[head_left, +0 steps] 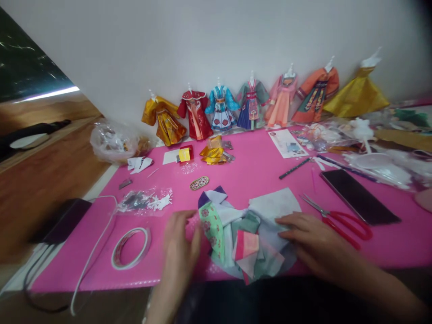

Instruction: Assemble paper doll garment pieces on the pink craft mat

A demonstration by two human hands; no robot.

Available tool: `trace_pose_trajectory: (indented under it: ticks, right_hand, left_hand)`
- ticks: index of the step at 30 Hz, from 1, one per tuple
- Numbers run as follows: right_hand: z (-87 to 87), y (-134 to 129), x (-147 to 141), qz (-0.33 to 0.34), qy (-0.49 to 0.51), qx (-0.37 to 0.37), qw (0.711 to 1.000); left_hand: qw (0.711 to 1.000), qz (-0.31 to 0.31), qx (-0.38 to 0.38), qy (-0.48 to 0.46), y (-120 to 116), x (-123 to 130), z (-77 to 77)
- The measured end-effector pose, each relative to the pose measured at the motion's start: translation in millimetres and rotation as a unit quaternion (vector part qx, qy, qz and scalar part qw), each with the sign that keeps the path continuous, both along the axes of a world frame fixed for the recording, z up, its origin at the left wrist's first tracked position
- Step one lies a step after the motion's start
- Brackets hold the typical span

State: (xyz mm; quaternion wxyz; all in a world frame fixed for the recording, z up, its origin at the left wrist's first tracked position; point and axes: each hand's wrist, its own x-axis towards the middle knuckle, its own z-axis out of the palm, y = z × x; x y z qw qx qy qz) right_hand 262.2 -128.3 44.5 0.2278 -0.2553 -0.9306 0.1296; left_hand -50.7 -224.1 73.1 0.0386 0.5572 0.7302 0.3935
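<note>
A heap of cut fabric pieces (229, 216) lies at the table's front edge between my hands. In it are a green floral piece (213, 231), a pink-and-peach striped piece (248, 246) and pale grey cloth (275, 204). My left hand (180, 236) is just left of the heap, slightly blurred, thumb and forefinger apart with pink tabletop showing between them. Over the right side of the heap, my right hand (308, 231) has its fingers stretched out, the tips touching the grey cloth. Its thumb is hidden.
Red-handled scissors (340, 220) and a black phone (361, 195) lie at right. A tape roll (131, 248), a white cable (96, 249) and a small plastic bag (145, 200) are at left. Several dressed doll forms (221, 105) line the wall behind the pink table (253, 171).
</note>
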Motion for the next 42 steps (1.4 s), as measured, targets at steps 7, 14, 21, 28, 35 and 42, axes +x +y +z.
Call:
trace_pose_trajectory:
  ticks: [7,14,21,28,35,42]
  right_hand:
    - [7.0,-20,-40,0.019,0.033,-0.114,0.993]
    - [-5.2,-14,-41,-0.017,0.026,-0.115,0.993]
    - [-9.5,3,-73,-0.045,0.025,-0.093,0.994]
    - [30.0,20,-70,-0.046,0.135,-0.245,0.959]
    - [45.6,39,-55,-0.152,0.273,-0.352,0.882]
    - [46.7,55,-67,-0.16,0.342,-0.396,0.837]
  left_hand:
    - [0.963,-0.224,-0.15,0.027,1,68,-14.6]
    - [0.948,-0.104,-0.103,-0.282,-1,27,-21.1]
    - [0.875,-0.05,-0.094,-0.472,-5,22,-12.0]
    - [0.837,-0.085,-0.078,-0.534,12,28,-19.9]
    - [0.837,-0.071,-0.049,-0.54,25,25,-18.7]
    - [0.828,-0.115,-0.069,-0.545,38,41,-13.4]
